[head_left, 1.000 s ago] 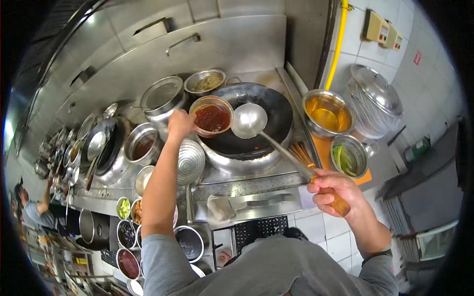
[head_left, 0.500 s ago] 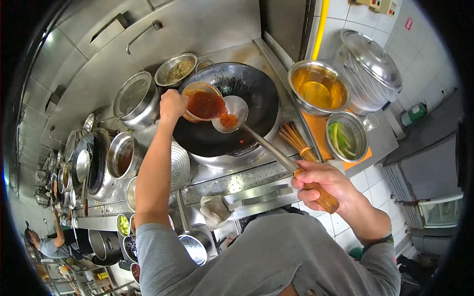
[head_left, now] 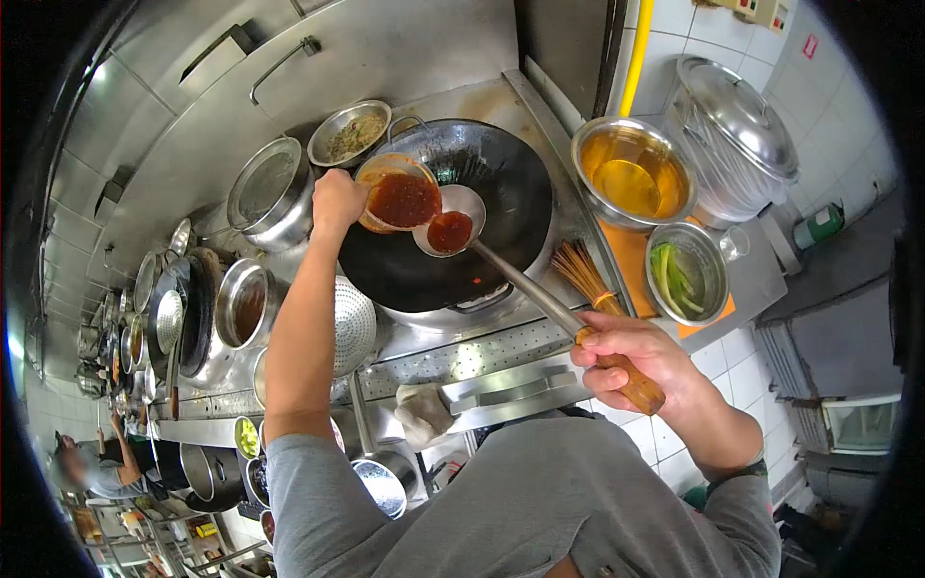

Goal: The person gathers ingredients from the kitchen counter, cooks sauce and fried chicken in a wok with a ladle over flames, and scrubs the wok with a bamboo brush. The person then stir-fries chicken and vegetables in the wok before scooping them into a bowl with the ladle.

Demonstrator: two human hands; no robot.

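My left hand (head_left: 339, 200) grips the rim of a bowl (head_left: 376, 223) holding red sauce (head_left: 405, 199), tilted toward a ladle. The ladle's round metal head (head_left: 462, 200) is beside the bowl's lip, with a pool of red sauce in it. Both are over the black wok (head_left: 405, 275), where a small red drop lies near the front. My right hand (head_left: 641, 361) is closed around the ladle's wooden handle (head_left: 631, 385). A bamboo wok brush (head_left: 584, 275) lies just beyond that hand, right of the wok.
Right of the wok stand a metal bowl of yellow oil (head_left: 631, 178) and a bowl with green scallion pieces (head_left: 686, 270). A perforated skimmer (head_left: 352, 328), lidded pot (head_left: 265, 193) and pot of brown liquid (head_left: 246, 303) are at left. Another person (head_left: 101, 467) stands far left.
More red sauce has gone from the tilted bowl into the ladle, whose pool is now larger. Both hands keep their holds. The view has shifted slightly.
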